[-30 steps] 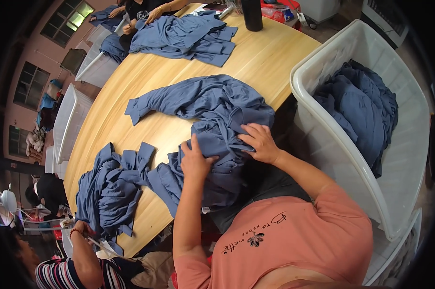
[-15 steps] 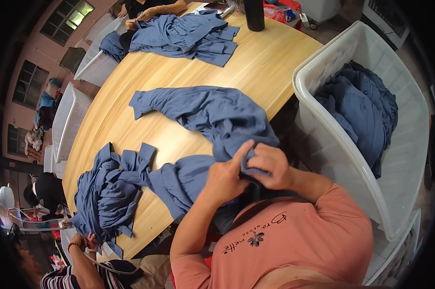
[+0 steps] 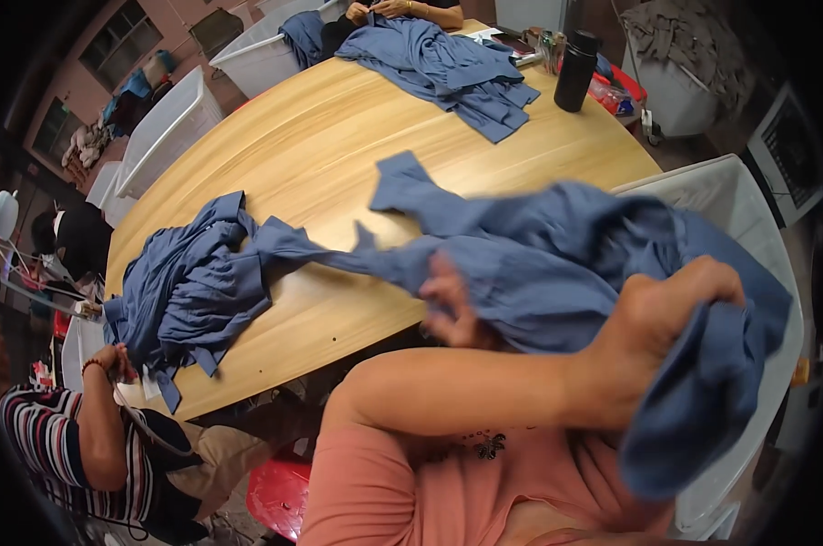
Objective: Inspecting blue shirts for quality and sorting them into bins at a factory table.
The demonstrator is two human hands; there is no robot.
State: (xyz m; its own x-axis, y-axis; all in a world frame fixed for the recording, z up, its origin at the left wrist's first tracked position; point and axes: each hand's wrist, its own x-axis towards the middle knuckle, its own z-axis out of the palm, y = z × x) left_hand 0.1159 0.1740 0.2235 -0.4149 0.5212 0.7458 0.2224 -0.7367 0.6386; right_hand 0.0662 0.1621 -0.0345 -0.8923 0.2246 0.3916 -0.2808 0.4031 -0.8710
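My left forearm reaches across my body to the right, and my left hand [image 3: 671,305] is closed on a slate-blue long-sleeved shirt [image 3: 548,264]. One fold of the cloth hangs below this fist, and the shirt spreads over the table edge and in front of the bin. My right hand [image 3: 452,305], blurred, shows behind the left forearm beside the shirt, its fingers apart; its arm is hidden. A twisted strip of blue cloth runs left from the shirt to a crumpled pile of blue garments [image 3: 198,278] on the wooden table [image 3: 320,136].
A white bin [image 3: 703,187] stands at my right, partly covered by the shirt. Far across, a person handles more blue garments [image 3: 439,68] near a black bottle [image 3: 576,73]. Another person in a striped top [image 3: 52,437] sits at left by a red stool [image 3: 279,487]. White bins [image 3: 170,127] line the far left.
My left hand has swung right, pulling the shirt from the table toward the bin. My right hand has come off the bunched cloth and moved behind my left forearm. The view has shifted.
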